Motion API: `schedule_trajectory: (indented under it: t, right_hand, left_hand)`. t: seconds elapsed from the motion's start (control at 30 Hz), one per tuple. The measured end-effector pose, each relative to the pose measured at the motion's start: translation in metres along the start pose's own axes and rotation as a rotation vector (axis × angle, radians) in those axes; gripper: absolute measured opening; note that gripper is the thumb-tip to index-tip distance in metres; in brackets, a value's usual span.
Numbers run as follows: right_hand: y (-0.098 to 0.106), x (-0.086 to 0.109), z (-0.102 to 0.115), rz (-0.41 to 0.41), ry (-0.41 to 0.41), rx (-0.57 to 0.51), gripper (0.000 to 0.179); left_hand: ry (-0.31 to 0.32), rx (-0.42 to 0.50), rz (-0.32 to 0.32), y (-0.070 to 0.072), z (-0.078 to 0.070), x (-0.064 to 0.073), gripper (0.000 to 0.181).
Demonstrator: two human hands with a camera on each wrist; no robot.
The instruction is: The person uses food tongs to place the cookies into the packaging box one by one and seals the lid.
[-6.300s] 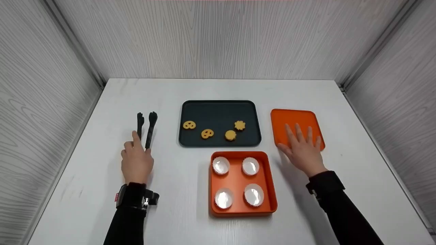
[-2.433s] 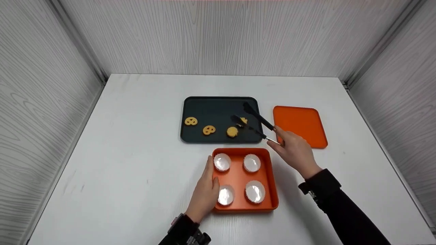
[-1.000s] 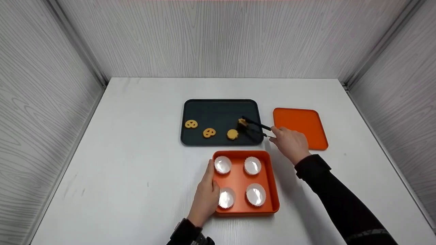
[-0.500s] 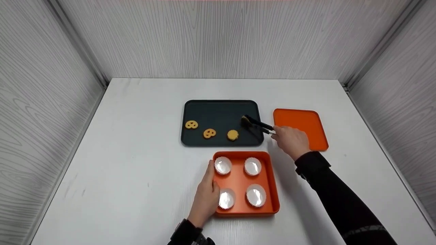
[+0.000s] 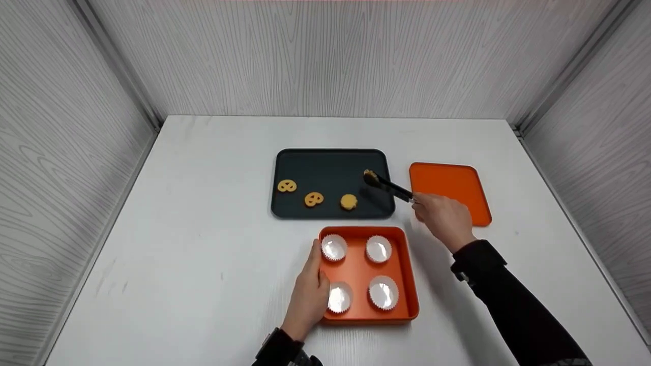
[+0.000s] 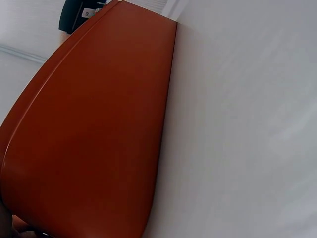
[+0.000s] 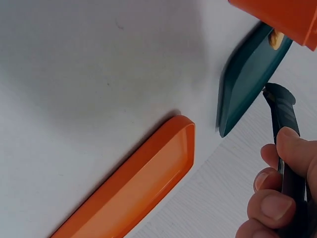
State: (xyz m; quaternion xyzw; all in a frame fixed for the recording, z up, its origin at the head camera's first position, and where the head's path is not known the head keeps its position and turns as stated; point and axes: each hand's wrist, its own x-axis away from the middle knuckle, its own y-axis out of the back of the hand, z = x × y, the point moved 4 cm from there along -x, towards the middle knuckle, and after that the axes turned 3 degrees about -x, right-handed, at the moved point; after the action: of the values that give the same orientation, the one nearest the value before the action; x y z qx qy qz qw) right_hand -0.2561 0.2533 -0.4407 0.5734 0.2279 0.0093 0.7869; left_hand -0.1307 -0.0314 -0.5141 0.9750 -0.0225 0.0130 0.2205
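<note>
Over white worktop (image 5: 203, 203), gripping tongs (image 5: 392, 188) with right hand (image 5: 446, 218), orange box (image 5: 366, 321) with left hand (image 5: 307, 295), risking dropped cookie (image 5: 370, 174) through slackened squeeze.

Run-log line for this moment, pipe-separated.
left hand: holds orange box | right hand: grips black tongs | black tongs: hold yellow cookie above dark tray | white cups: empty, in orange box

Soft, even light fills the head view; glare gleams inside the round white fluted cups (image 5: 379, 249), and a blurry-edged shadow of the black-sleeved right arm (image 5: 511, 300) falls on the smooth white tabletop (image 5: 152, 229). The left wrist view is dimmer, the square orange box (image 6: 99, 109) deeply shaded. Greyish shadow spreads across the right wrist view's upper left.
</note>
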Motion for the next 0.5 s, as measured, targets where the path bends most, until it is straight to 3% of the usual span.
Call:
schedule_trajectory:
  t: [0.17,0.33,0.5]
  right_hand:
    - [0.015,0.018,0.008,-0.075,0.054,-0.020,0.016]
    - [0.032,0.038,0.018,-0.161,0.162,-0.006,0.021]
    - [0.050,0.056,0.028,-0.164,0.244,0.049,0.030]
  left_hand:
    - [0.003,0.002,0.008,0.000,0.000,0.000,0.065]
    - [-0.002,0.011,0.014,0.000,0.000,0.001,0.065]
    - [-0.003,0.020,0.013,0.000,0.000,0.001,0.065]
